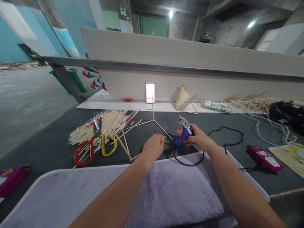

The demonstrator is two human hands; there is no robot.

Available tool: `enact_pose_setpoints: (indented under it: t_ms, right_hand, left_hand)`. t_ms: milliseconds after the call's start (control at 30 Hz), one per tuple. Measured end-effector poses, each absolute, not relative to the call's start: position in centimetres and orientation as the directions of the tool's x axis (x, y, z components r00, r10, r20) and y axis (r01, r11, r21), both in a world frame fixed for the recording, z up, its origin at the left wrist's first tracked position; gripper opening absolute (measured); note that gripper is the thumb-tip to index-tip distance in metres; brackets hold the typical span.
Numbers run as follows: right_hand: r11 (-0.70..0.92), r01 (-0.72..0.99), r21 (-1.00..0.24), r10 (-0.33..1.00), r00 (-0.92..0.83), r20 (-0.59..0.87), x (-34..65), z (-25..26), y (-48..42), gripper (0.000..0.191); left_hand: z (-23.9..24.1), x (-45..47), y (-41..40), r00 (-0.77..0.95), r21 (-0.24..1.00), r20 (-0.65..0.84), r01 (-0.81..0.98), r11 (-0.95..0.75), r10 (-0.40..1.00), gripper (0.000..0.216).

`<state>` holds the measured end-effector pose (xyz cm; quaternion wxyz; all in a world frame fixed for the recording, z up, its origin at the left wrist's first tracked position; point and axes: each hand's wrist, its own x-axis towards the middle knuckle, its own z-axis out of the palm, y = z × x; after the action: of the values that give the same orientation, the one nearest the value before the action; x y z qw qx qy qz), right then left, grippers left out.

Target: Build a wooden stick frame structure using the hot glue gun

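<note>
My right hand (pixel 199 138) is closed around a blue and orange glue gun (pixel 183 131), nozzle pointing up and away, its black cord (pixel 223 139) trailing right. My left hand (pixel 154 147) pinches a thin wooden stick (pixel 163 138) just left of the gun. In front of both hands a frame of glued sticks (pixel 152 122) lies on the dark floor mat, one stick standing upright from its joint.
A bag of loose sticks (pixel 104 125) with red and yellow shears (pixel 95 147) lies at left. A finished stick structure (pixel 186 99) stands by the white board. Pink objects (pixel 264 157) and cables lie right. A lilac cushion (pixel 166 190) is under my forearms.
</note>
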<state>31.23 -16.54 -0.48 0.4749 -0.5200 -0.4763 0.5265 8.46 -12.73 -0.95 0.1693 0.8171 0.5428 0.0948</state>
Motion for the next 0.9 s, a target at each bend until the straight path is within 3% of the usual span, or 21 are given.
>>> enact_pose_setpoints:
  t_ms: [133, 333, 467, 600, 733, 900]
  right_hand:
    - [-0.092, 0.077, -0.993, 0.993, 0.082, -0.086, 29.5, -1.1, -16.2, 0.061]
    - [-0.102, 0.084, -0.991, 0.993, 0.070, -0.097, 27.9, -1.1, -16.3, 0.063]
    - [-0.173, -0.156, -0.972, 0.980, -0.128, -0.154, 28.5, -0.5, -16.6, 0.057]
    - [-0.283, -0.393, -0.875, 0.944, -0.273, -0.183, 29.7, -0.3, -16.6, 0.040]
    - [-0.264, -0.467, -0.844, 0.953, -0.261, -0.154, 29.2, -1.0, -16.5, 0.022]
    - [-0.252, -0.451, -0.856, 0.933, -0.349, -0.091, 27.1, -1.9, -16.7, 0.032]
  left_hand:
    - [0.2, 8.6, -13.4, 0.404, 0.373, -0.016, 0.851, -0.369, 0.915, 0.038]
    - [0.8, 8.7, -14.4, 0.554, 0.537, 0.009, 0.700, -0.472, 0.832, 0.040]
    - [0.5, 8.4, -13.7, 0.566, 0.569, -0.031, 0.687, -0.451, 0.824, 0.033]
    - [0.5, 8.0, -12.9, 0.629, 0.668, -0.029, 0.590, -0.453, 0.777, 0.034]
    - [0.9, 7.8, -12.7, 0.676, 0.746, 0.005, 0.488, -0.453, 0.737, 0.033]
    - [0.9, 8.1, -13.0, 0.675, 0.741, -0.008, 0.500, -0.449, 0.737, 0.034]
